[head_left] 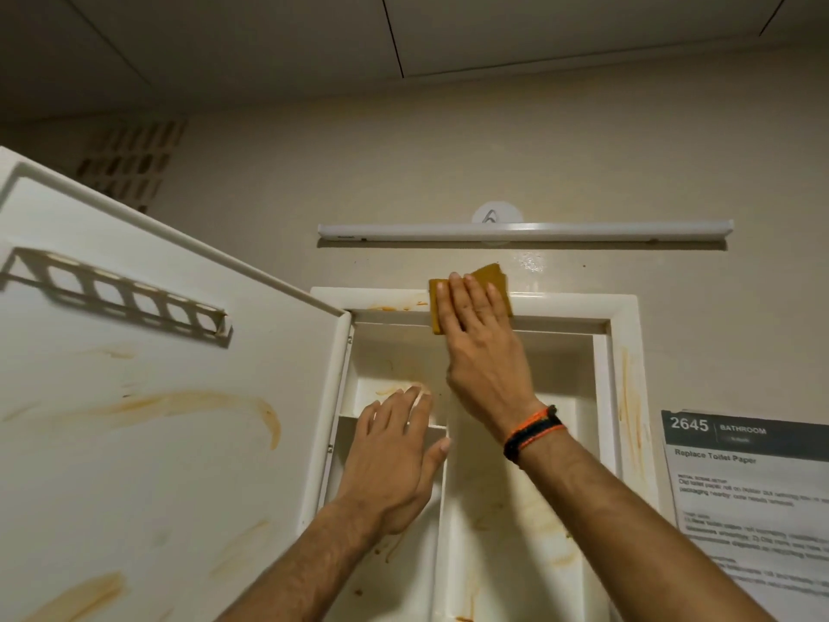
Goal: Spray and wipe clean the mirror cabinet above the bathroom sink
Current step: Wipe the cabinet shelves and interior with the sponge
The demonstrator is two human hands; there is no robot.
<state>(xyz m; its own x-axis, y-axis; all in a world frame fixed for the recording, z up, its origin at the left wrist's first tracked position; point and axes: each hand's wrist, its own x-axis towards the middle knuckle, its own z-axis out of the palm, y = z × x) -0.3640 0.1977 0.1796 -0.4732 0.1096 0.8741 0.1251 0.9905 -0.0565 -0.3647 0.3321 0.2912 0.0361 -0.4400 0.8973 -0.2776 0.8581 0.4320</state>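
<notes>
Beige bathroom wall point(403, 181) ahead, panelled ceiling point(269, 47) above; a white tube light point(525, 231) runs across the wall at 12 o'clock from the cabinet. A printed sheet point(753, 496) headed "2645 BATHROOM" is stuck to the wall at 3 o'clock. The white cabinet point(623, 352) is recessed in the wall, its door point(157, 397) swung open toward 9 o'clock; the door's inner face carries a slotted rail point(116, 298) and long orange-brown smears. Similar streaks mark the top frame left of my cloth, the right frame, and the inner shelves point(390, 424). My right hand point(475, 316) is raised, fingers straight and together, palm pressing the mustard-yellow cloth point(489, 276) flat on the cabinet's top frame, at 12 o'clock of the opening; the cloth's upper corner laps onto the wall. Orange and black bands point(534, 430) circle that wrist. My left hand point(394, 460) lies flat with fingers extended, holding nothing, resting on the shelf edge inside the cabinet, thumb splayed toward the centre divider point(442, 509).
</notes>
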